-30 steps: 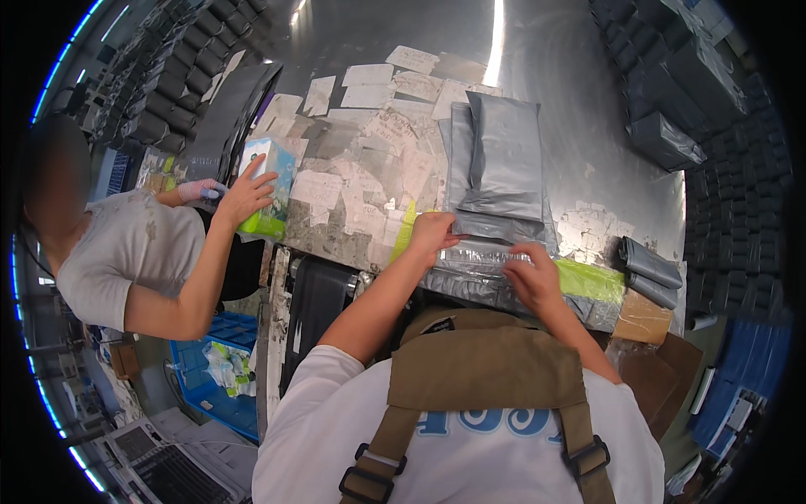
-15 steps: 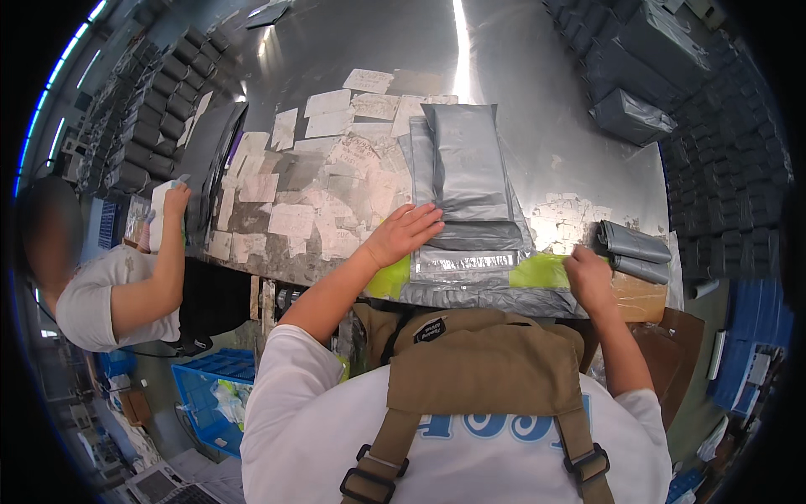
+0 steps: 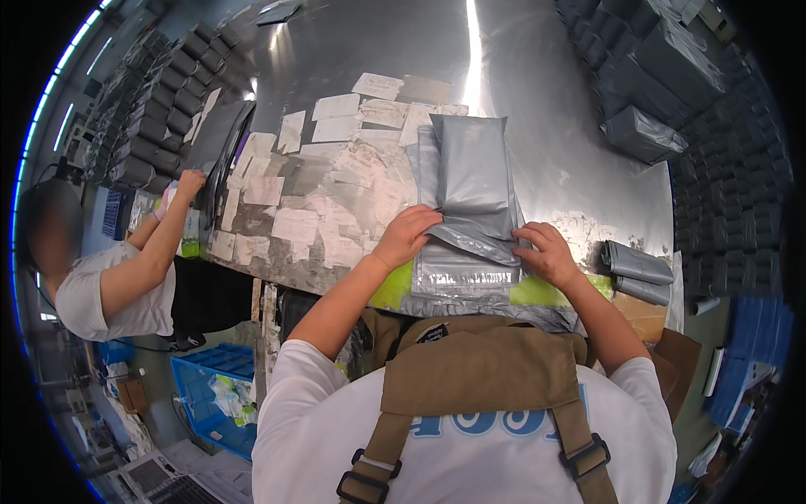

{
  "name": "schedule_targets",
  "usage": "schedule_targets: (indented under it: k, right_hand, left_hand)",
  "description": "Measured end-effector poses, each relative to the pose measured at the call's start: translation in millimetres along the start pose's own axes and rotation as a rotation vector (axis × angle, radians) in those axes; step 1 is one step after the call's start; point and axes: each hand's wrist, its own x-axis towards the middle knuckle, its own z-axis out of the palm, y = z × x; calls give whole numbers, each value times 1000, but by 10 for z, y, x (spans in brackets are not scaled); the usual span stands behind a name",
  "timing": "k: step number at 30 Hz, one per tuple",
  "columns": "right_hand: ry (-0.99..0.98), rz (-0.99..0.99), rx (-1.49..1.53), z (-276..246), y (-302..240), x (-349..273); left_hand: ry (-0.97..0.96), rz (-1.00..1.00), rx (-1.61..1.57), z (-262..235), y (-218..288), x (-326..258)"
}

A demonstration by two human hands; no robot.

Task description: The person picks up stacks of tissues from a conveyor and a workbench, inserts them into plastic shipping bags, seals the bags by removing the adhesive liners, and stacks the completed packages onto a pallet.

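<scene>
A filled grey plastic mailing bag (image 3: 473,168) lies in front of me, its lower end wrinkled and slightly raised. My left hand (image 3: 406,238) pinches the left corner of that lower end. At the right corner, my right hand (image 3: 547,254) has its fingers and thumb closed on the edge. Underneath is a stack of flat grey mailing bags (image 3: 463,279), a shiny strip showing along the top one. Yellow-green patches (image 3: 537,291) show on the table beside the stack.
The metal table (image 3: 554,76) carries many stuck paper labels (image 3: 336,176). Rolled grey bags (image 3: 638,267) lie at right, near a packed parcel (image 3: 643,134) and tall parcel stacks. A co-worker (image 3: 126,277) handles items at left. A blue crate (image 3: 210,395) stands below.
My right hand has moved from the table's right side up to the bag's right corner. The bag's lower end, flat before, is now gripped at both corners and lifted into wrinkles.
</scene>
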Motion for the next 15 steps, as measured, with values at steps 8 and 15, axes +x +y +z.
schedule_targets:
  k: [8,15]
  right_hand:
    - [14,275,516,32,110,117]
    - [696,1022,1155,548,385,221]
  left_hand:
    - [87,-278,-221,23,-82,30]
    - [289,-746,-673,10,-285,194]
